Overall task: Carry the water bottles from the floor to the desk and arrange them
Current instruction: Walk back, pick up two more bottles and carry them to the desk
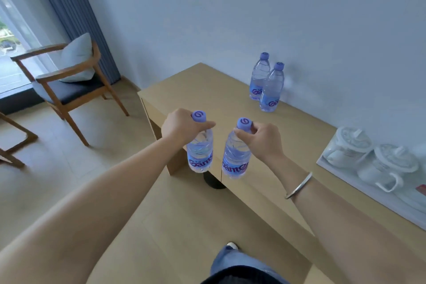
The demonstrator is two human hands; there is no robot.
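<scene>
My left hand point(178, 127) grips the neck of a clear water bottle point(200, 154) with a purple cap and blue label. My right hand point(265, 137) pinches the neck of a second, matching bottle point(236, 159). Both bottles hang upright in the air in front of the light wooden desk point(207, 90), near its front edge. Two more bottles of the same kind stand together on the desk by the wall, one at the back point(259, 76) and one just in front of it point(272, 87).
A white tray point(368, 193) with white lidded cups point(352, 145) lies on the desk at the right. A wooden armchair point(66, 80) with a pale cushion stands at the left by the window and curtain. A dark round object point(214, 182) sits on the floor under the desk.
</scene>
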